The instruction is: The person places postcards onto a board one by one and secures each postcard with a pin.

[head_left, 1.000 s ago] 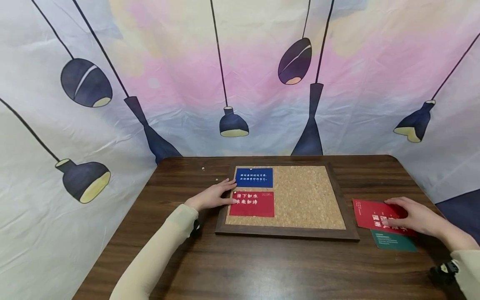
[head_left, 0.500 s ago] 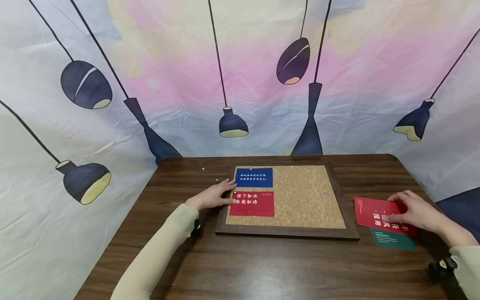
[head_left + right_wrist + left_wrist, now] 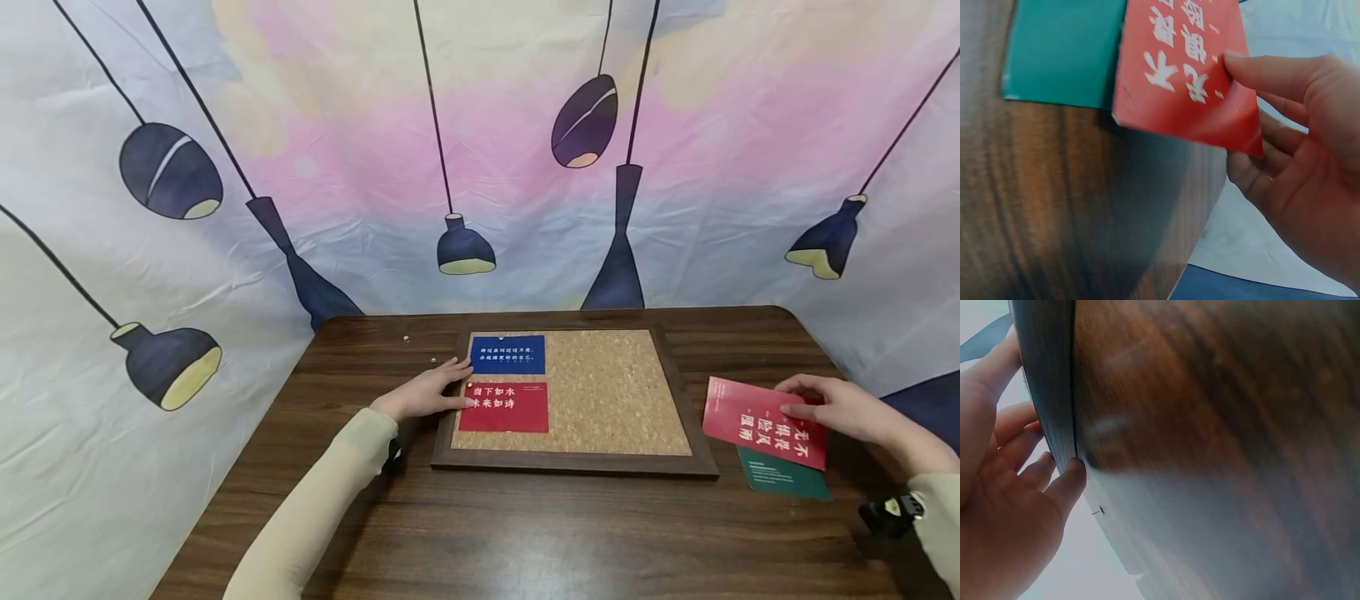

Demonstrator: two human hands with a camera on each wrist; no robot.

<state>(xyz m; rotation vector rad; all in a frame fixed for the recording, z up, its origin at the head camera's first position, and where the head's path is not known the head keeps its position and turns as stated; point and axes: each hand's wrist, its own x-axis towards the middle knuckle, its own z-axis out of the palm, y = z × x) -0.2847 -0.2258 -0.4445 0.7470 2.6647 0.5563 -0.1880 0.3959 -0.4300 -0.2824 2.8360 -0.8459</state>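
Note:
My right hand pinches a red card with white lettering, thumb on top and fingers beneath. In the right wrist view this card is tilted up, its near edge above the table. A green card lies partly under it. My left hand rests at the left side of a framed corkboard, fingers spread over the wooden frame. Its fingertips reach a blue card and a second red card on the cork. In the left wrist view, fingers touch the frame's outer side.
Small pale pins lie on the dark wooden table behind the left hand. One light pin sits at the upper left corner of the red card on the board. A lamp-patterned cloth hangs behind the table.
My right hand has picked up the near-right red card, tilting and lifting it off the green card and baring more of its lettering. My left hand has stayed at the board.

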